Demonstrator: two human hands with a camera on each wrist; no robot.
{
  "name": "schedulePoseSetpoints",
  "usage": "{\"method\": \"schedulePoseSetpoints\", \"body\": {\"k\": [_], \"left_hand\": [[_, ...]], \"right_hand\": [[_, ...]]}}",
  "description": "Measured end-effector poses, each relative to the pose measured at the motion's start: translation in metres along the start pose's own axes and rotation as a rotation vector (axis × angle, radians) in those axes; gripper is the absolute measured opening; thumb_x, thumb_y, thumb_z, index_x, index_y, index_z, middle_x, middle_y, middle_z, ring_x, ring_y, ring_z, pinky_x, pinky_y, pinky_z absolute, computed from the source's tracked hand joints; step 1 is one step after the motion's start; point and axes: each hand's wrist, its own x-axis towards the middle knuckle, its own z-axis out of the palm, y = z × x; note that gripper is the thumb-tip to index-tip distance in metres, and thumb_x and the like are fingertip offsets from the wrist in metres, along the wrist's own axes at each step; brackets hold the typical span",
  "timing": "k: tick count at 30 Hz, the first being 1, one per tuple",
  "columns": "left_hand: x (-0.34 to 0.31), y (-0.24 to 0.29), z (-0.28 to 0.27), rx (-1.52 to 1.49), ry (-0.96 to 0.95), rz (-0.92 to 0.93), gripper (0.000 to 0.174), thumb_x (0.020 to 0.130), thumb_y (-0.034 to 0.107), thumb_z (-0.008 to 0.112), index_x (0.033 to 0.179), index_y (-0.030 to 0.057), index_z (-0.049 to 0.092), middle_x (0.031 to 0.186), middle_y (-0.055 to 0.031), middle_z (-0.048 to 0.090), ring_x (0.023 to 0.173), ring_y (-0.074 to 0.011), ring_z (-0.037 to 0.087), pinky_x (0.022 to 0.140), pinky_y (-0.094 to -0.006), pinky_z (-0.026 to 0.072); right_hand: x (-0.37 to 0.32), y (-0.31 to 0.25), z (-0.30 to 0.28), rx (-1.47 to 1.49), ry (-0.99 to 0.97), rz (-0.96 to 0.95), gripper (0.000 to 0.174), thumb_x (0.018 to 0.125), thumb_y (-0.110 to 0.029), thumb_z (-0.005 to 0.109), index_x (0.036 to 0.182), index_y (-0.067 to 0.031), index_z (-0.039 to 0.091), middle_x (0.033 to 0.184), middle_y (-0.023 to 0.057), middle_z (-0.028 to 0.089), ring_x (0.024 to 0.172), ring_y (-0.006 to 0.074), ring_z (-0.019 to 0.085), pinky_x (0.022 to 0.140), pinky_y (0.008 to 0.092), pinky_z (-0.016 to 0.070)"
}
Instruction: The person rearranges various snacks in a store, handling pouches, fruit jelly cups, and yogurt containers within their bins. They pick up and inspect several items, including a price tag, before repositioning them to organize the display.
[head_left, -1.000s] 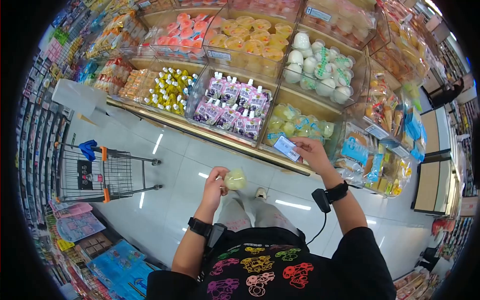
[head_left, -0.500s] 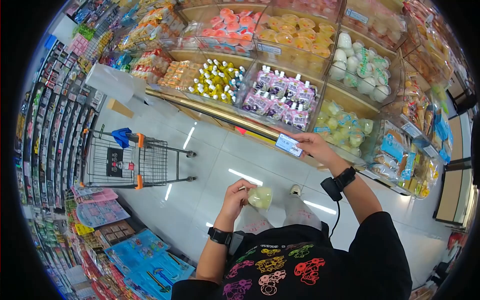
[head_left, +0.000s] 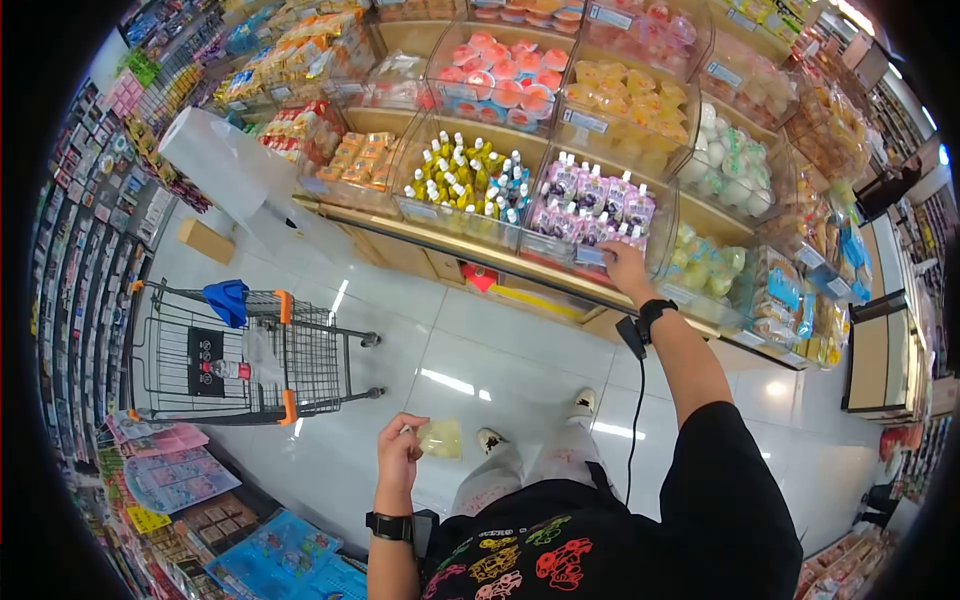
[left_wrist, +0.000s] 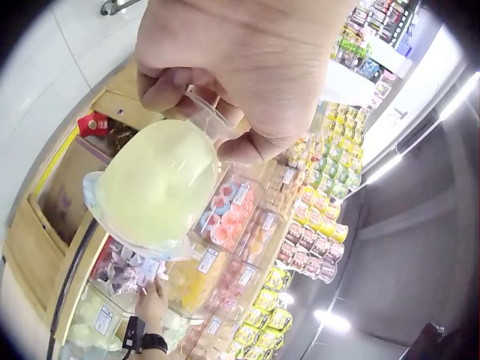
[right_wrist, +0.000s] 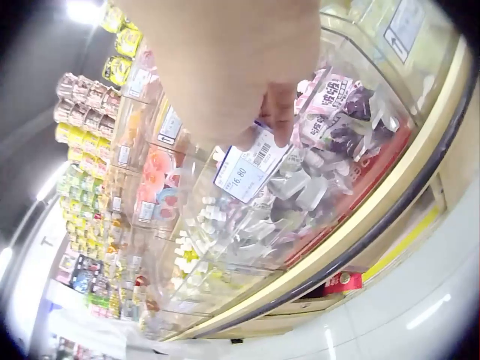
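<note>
My left hand [head_left: 400, 452] pinches a clear cup of pale green jelly [head_left: 440, 438] by its edge, low over the floor. The left wrist view shows the cup [left_wrist: 159, 184] hanging from the thumb and fingers. My right hand [head_left: 627, 268] is at the front of the bin of purple-and-white pouches [head_left: 590, 205]. In the right wrist view its thumb and fingers pinch a white price card [right_wrist: 251, 166] reading 16.80, at the front wall of that bin.
A shopping cart [head_left: 240, 355] with a blue cloth [head_left: 227, 302] and a bottle stands at left. A roll of plastic bags [head_left: 225, 165] is at the shelf's left end. Bins of yellow pouches [head_left: 465, 175], green jelly cups [head_left: 705, 260] and white cups [head_left: 728, 165] line the shelf.
My right hand has moved with the card from below the shelf edge to the front of the purple pouch bin. The left hand, still pinching the cup, has lowered in view.
</note>
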Motion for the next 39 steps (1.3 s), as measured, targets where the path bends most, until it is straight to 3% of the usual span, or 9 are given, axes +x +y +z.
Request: {"method": "schedulePoseSetpoints", "body": {"k": [5,9,16,18,22,28,30,31,39], "left_hand": [[0.000,-0.012,-0.033,0.011,0.043,0.021,0.027,0.069,-0.007,0.043,0.089,-0.0025,0.060,0.070,-0.0018,0.052,0.049,-0.0030,0.028,0.043,-0.0194,0.0192],[-0.003,-0.021,-0.048,-0.055,0.054,-0.016,0.027,0.069,-0.008,0.043,0.090,-0.0033,0.060,0.069,-0.0012,0.050,0.048,-0.0029,0.028,0.043,-0.0194,0.0188],[-0.006,-0.030,-0.052,-0.103,0.152,-0.013,0.028,0.069,-0.008,0.044,0.090,-0.0035,0.060,0.067,-0.0008,0.049,0.048,-0.0025,0.029,0.042,-0.0192,0.0187],[-0.006,-0.034,-0.048,-0.092,0.170,-0.020,0.028,0.069,-0.008,0.044,0.090,-0.0034,0.060,0.065,-0.0004,0.048,0.048,-0.0025,0.029,0.042,-0.0192,0.0189],[-0.008,-0.041,-0.045,-0.092,0.159,-0.024,0.028,0.068,-0.009,0.044,0.091,-0.0037,0.060,0.067,-0.0010,0.049,0.047,-0.0024,0.029,0.042,-0.0190,0.0197],[-0.009,-0.043,-0.038,-0.081,0.205,-0.014,0.028,0.069,-0.009,0.044,0.091,-0.0038,0.060,0.074,-0.0027,0.050,0.046,-0.0026,0.030,0.041,-0.0190,0.0198],[-0.008,-0.045,-0.035,-0.073,0.204,-0.019,0.028,0.069,-0.009,0.044,0.091,-0.0037,0.060,0.074,-0.0024,0.049,0.046,-0.0028,0.029,0.041,-0.0191,0.0196],[-0.007,-0.045,-0.033,-0.069,0.211,-0.019,0.028,0.069,-0.009,0.044,0.091,-0.0037,0.060,0.073,-0.0020,0.049,0.046,-0.0030,0.029,0.040,-0.0192,0.0194],[-0.003,-0.052,-0.020,-0.016,0.194,-0.071,0.029,0.069,-0.009,0.043,0.091,-0.0032,0.061,0.073,-0.0012,0.048,0.046,-0.0031,0.030,0.040,-0.0187,0.0193]], "right_hand": [[0.002,-0.001,0.018,-0.061,0.140,0.039,0.020,0.077,-0.006,0.059,0.096,-0.0084,0.068,0.092,0.0137,0.065,0.085,0.0313,0.060,0.078,0.0397,0.0481],[0.000,-0.014,0.027,-0.335,0.139,0.074,0.018,0.078,-0.013,0.062,0.095,-0.0113,0.068,0.091,0.0131,0.064,0.090,0.0300,0.057,0.081,0.0403,0.0461],[0.000,-0.028,0.034,-0.361,0.122,0.188,0.017,0.078,-0.019,0.063,0.093,-0.0129,0.068,0.086,0.0126,0.062,0.089,0.0304,0.057,0.078,0.0405,0.0472],[0.002,-0.025,0.032,-0.442,0.099,0.022,0.016,0.078,-0.018,0.063,0.093,-0.0127,0.068,0.088,0.0124,0.063,0.089,0.0304,0.057,0.077,0.0408,0.0476],[0.006,-0.025,0.035,-0.425,0.074,0.048,0.016,0.079,-0.017,0.062,0.093,-0.0120,0.068,0.090,0.0123,0.064,0.090,0.0305,0.057,0.078,0.0411,0.0475],[-0.001,-0.018,0.034,-0.246,0.222,-0.003,0.015,0.079,-0.013,0.061,0.093,-0.0094,0.067,0.093,0.0122,0.064,0.091,0.0313,0.057,0.079,0.0413,0.0470],[-0.003,-0.019,0.034,-0.212,0.283,-0.070,0.016,0.079,-0.012,0.061,0.094,-0.0097,0.066,0.092,0.0117,0.064,0.091,0.0308,0.057,0.078,0.0405,0.0471],[-0.012,-0.025,0.034,-0.287,0.277,-0.220,0.016,0.080,-0.013,0.061,0.096,-0.0104,0.064,0.093,0.0108,0.062,0.091,0.0306,0.056,0.076,0.0403,0.0472],[-0.039,0.000,0.061,-0.229,0.323,0.060,0.021,0.080,-0.011,0.061,0.101,-0.0108,0.062,0.093,0.0125,0.060,0.090,0.0340,0.056,0.076,0.0428,0.0466]]}}
